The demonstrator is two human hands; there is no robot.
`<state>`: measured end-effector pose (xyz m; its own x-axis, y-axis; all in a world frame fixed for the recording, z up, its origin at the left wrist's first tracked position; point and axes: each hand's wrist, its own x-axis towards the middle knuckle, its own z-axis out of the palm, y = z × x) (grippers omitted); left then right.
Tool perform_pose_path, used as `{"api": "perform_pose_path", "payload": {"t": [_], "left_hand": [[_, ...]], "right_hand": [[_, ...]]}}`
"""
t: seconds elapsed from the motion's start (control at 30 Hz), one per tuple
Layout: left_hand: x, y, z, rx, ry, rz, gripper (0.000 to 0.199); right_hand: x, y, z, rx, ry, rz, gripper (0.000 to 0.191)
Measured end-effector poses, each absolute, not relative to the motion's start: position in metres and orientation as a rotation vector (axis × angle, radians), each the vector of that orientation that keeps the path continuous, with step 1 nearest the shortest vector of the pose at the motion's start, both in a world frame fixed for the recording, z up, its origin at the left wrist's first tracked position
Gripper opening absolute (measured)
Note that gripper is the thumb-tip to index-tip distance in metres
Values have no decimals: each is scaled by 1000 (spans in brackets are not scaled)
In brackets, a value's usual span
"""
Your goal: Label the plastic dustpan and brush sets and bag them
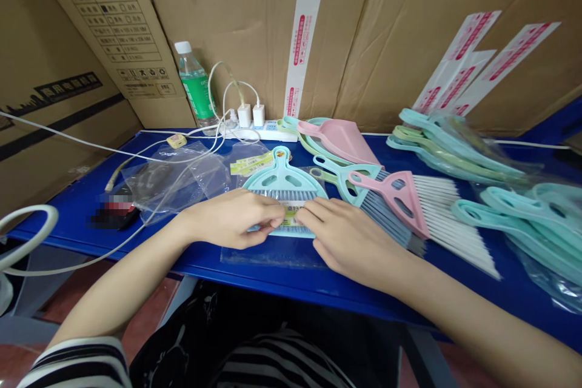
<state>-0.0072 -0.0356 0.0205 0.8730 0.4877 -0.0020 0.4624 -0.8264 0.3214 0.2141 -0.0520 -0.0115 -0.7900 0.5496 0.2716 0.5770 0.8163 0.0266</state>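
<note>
A light-blue dustpan and brush set [280, 160] lies on a clear plastic bag [273, 256] at the front of the table, its handle pointing away from me. Across the grey bristles sits a white and yellow-green label [290, 211]. My left hand [240, 218] is closed at the label's left side, fingers curled. From the right, my right hand [343, 236] is closed on its other side with bent fingers. My fingertips hide both ends of the label. Just beyond the set are loose yellow-green labels [252, 163].
Right of my hands lie a pink brush [395, 194], a blue brush [352, 185] and a pink dustpan [345, 139]. Several bagged sets [454, 145] are farther right. A power strip [259, 131], bottle [196, 88], cables and plastic bags [182, 176] occupy the back and left. Cardboard [254, 30] stands behind.
</note>
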Motion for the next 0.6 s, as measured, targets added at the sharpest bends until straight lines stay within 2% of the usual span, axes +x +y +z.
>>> {"api": "perform_pose_path", "payload": {"t": [0.37,0.6], "left_hand": [[-11,-36,19,2703,753,27,15],[-12,-36,19,2642,805,15,13]], "right_hand": [[219,-53,-8,-914,-2800,4,37],[220,-54,-6,-900,-2804,23,35]]}}
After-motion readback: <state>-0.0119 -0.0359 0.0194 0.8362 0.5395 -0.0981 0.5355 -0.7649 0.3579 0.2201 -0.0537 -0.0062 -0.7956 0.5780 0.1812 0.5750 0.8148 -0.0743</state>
